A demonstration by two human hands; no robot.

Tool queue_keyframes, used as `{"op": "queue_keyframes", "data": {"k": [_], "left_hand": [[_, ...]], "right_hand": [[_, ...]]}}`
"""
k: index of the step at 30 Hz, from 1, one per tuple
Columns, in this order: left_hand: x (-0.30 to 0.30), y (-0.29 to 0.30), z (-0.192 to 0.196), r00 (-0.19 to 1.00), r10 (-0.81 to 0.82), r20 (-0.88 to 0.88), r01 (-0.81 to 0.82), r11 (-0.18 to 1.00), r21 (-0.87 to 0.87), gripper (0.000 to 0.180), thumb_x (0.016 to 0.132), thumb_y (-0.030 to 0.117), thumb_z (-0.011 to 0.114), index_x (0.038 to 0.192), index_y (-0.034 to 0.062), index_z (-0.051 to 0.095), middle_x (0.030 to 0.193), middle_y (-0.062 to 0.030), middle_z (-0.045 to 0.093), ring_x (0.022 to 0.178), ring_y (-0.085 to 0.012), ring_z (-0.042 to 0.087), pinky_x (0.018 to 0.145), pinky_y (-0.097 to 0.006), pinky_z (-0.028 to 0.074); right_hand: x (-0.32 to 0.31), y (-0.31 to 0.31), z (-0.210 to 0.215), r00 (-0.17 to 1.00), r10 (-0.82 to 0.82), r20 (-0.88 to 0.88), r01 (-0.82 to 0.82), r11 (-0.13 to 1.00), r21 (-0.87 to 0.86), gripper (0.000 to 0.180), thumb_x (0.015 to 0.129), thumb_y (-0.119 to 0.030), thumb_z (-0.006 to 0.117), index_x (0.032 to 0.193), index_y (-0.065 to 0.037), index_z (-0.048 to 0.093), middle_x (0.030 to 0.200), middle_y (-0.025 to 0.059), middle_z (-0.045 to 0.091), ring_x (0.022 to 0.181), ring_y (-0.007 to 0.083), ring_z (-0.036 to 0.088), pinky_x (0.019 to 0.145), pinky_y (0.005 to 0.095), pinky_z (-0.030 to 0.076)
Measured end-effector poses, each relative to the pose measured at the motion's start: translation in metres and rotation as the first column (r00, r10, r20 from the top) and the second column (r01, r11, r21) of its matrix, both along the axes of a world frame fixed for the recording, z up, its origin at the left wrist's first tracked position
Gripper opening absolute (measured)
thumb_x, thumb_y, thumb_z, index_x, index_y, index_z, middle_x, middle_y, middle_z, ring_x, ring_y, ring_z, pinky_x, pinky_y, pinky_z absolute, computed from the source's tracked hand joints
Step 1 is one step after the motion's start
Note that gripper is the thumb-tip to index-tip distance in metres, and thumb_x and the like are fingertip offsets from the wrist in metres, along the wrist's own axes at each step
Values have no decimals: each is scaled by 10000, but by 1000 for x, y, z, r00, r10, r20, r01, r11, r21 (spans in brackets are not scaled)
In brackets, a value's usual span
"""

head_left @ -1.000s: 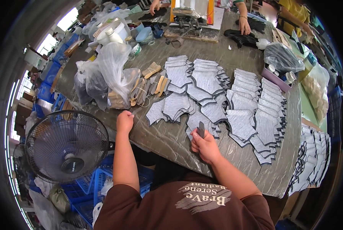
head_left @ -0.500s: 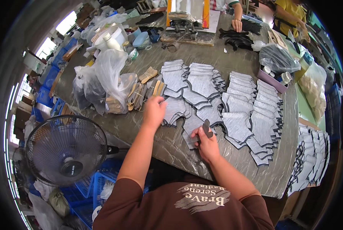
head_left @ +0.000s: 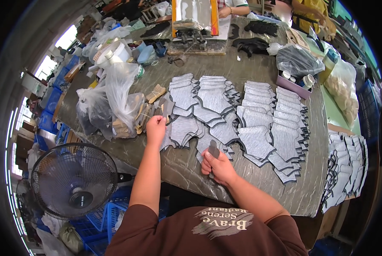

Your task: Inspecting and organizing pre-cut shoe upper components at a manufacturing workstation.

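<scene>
Here, from my remote seat, I see the left hand (head_left: 156, 127) reaching forward over the grey-covered table (head_left: 182, 164), its fingers drawn together in a pinch on a small grey cut piece (head_left: 168, 106) at the left edge of the spread of grey fabric pieces (head_left: 238, 117). That piece stands lifted above the pile, just beside a bundle of tan, banded parts (head_left: 146, 114). The right hand (head_left: 216, 164) rests near the table's front edge, curled shut around a small dark flat piece (head_left: 213, 150) that sticks up between thumb and fingers; I cannot tell what kind of thing it is. The grey pieces lie fanned in overlapping rows across the middle of the table, reaching toward the right. To the left of the tan parts sit clear plastic bags (head_left: 114, 100), crumpled and heaped. Below the table's left corner stands a black wire-guarded fan (head_left: 73, 181), with blue crates (head_left: 110, 213) just beside it. At the far end of the table another person's hand (head_left: 223, 12) rests by a flat board.
</scene>
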State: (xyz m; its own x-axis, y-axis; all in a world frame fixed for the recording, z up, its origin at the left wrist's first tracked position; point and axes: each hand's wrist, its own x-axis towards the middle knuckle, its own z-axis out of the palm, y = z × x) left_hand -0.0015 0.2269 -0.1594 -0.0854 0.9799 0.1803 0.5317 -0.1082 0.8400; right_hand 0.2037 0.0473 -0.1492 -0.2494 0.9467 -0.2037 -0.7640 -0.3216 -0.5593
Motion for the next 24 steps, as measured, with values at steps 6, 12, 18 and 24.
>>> {"op": "queue_keyframes", "data": {"k": [6, 12, 18, 24], "left_hand": [[14, -75, 35, 662, -46, 748, 416, 853, -316, 57, 850, 41, 601, 872, 20, 553, 698, -56, 574, 536, -86, 476, 493, -216, 368], [20, -117, 74, 770, -585, 255, 638, 701, -317, 113, 721, 27, 717, 759, 27, 611, 665, 4, 565, 571, -64, 502, 527, -202, 383], [33, -112, 102, 466, -861, -205, 819, 507, -270, 136, 646, 105, 685, 724, 32, 601, 678, -97, 586, 607, -265, 566, 547, -337, 427], [38, -109, 107, 412, -884, -219, 830, 464, -311, 150, 633, 83, 713, 674, 25, 581, 633, -74, 569, 574, -211, 560, 519, -306, 419]], "right_hand": [[0, -1, 2, 999, 12, -38, -14, 998, -67, 129, 971, -170, 454, 961, -43, 469, 596, -23, 308, 508, 92, 280, 483, 250, 276], [6, 1, 2, 973, 165, -159, -195, 959, -203, 288, 958, -314, 467, 1001, -29, 467, 617, -10, 327, 487, 76, 259, 427, 221, 241], [12, -4, -3, 836, 482, -262, -521, 848, -101, 510, 866, -497, 555, 1078, -39, 485, 783, 105, 517, 488, 70, 302, 416, 190, 253], [13, -5, -10, 757, 652, -37, -640, 752, 156, 483, 771, -354, 733, 1077, -55, 510, 795, 64, 553, 483, 55, 333, 418, 188, 257]]}}
